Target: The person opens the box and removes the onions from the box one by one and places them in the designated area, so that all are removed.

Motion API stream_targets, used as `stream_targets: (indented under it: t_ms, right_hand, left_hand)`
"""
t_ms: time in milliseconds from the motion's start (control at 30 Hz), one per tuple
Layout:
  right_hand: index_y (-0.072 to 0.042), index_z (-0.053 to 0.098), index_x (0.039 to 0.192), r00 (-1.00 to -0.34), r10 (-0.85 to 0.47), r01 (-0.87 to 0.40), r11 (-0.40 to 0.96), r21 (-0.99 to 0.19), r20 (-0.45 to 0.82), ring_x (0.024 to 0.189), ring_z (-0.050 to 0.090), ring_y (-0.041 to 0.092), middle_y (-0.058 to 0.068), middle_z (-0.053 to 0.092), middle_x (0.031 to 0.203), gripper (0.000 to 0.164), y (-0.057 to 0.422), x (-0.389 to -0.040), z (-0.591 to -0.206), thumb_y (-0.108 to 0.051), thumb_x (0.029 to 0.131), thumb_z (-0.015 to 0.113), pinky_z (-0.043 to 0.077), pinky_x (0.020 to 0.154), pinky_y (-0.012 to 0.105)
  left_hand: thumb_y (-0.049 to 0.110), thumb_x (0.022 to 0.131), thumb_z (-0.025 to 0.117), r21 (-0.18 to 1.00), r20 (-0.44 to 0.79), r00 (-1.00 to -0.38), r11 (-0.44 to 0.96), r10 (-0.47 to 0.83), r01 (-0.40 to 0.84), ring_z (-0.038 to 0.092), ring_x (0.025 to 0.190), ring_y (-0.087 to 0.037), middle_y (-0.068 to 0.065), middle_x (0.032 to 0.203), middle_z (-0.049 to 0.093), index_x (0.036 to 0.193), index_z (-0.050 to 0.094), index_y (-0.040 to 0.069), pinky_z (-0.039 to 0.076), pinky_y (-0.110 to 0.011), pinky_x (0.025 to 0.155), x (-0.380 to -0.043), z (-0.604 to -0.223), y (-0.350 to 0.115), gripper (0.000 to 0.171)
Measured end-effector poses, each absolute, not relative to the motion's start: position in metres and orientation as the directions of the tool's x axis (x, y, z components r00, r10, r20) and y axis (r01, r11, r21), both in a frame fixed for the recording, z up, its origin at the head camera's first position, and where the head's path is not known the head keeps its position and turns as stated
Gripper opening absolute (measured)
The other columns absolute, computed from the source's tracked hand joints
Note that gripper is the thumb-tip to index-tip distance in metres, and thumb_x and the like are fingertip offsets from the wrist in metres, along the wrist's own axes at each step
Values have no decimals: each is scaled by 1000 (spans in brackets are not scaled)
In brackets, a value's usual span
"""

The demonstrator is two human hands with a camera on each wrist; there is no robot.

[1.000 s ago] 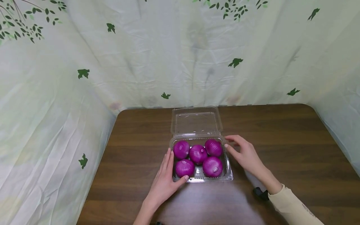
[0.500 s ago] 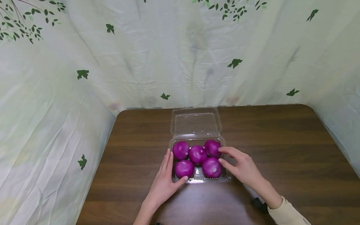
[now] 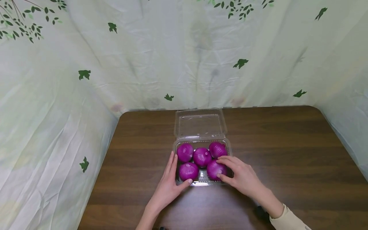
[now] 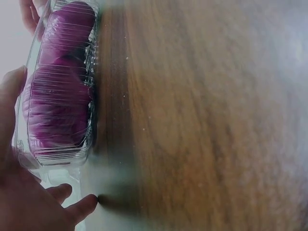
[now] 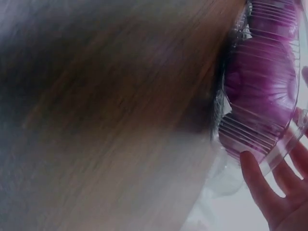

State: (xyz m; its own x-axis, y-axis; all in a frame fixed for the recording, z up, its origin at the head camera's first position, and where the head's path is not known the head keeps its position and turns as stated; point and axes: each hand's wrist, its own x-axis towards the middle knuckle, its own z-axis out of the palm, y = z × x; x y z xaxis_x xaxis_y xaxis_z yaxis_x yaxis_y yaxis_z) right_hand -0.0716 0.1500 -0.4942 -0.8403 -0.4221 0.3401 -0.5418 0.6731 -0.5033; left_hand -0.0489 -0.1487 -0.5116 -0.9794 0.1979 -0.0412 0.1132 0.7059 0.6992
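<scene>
A clear plastic clamshell container [image 3: 202, 183] holds several red onions, including a middle one [image 3: 202, 157]. My left hand [image 3: 169, 182] rests on its left side, fingers straight along the wall and thumb on the front rim. With thumb and fingertips, my right hand [image 3: 241, 175] grips the front right onion [image 3: 214, 170] from above, covering its right part. In the left wrist view, onions [image 4: 57, 103] show through the ribbed wall near my left thumb. The right wrist view shows right-hand fingers [image 5: 260, 185] spread beside the container wall.
The container's lid [image 3: 200, 124] lies folded back behind it, toward the table's far edge. The brown wooden table [image 3: 281, 140] has rounded far corners. Pale cloth [image 3: 184, 57] printed with leaves and birds hangs around the back and sides.
My right hand has moved from the container's right rim, forward past the back right onion, onto the front right onion. My left hand has stayed in place.
</scene>
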Motion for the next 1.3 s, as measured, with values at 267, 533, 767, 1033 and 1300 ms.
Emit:
stream_targets:
  t_ms: [267, 533, 767, 1033, 1300]
  right_hand:
    - [-23, 65, 126, -874, -406, -486, 704, -517, 268, 118, 56, 19, -3, 57, 131, 55, 146, -70, -495, -41, 77, 83, 56, 79, 43]
    - [-23, 66, 124, -889, -396, -456, 721, -522, 230, 112, 55, 17, -6, 57, 125, 56, 141, -72, -492, -44, 75, 84, 55, 79, 42]
    - [-23, 68, 121, -901, -366, -434, 755, -492, 233, 103, 57, 15, -8, 57, 117, 59, 134, -72, -489, -48, 71, 86, 55, 67, 38]
    - [-21, 69, 121, -913, -347, -407, 806, -429, 216, 90, 55, 16, -5, 55, 106, 66, 126, -74, -490, -55, 67, 86, 52, 60, 35]
    - [-20, 70, 119, -923, -340, -384, 819, -425, 180, 87, 53, 17, -4, 50, 101, 67, 122, -77, -487, -55, 64, 88, 49, 57, 33]
  left_hand:
    - [58, 82, 72, 762, -44, -980, 641, 193, 92, 7, 148, -16, 16, 163, -5, 159, 7, 26, 23, -51, 114, -50, -511, -148, 106]
    - [55, 82, 74, 778, -56, -982, 624, 180, 70, 7, 148, -14, 17, 163, -4, 159, 8, 29, 22, -51, 114, -52, -511, -146, 104]
    - [53, 83, 74, 784, -59, -983, 617, 177, 64, 6, 148, -15, 16, 163, -4, 159, 9, 27, 20, -50, 115, -51, -511, -145, 104]
    - [52, 82, 75, 770, -35, -986, 634, 164, 78, 8, 149, -22, 10, 164, -1, 160, 10, 24, 23, -56, 113, -49, -509, -143, 105]
    - [51, 82, 76, 771, -14, -988, 630, 157, 89, 10, 149, -24, 7, 165, 1, 160, 11, 23, 24, -57, 112, -49, -511, -143, 105]
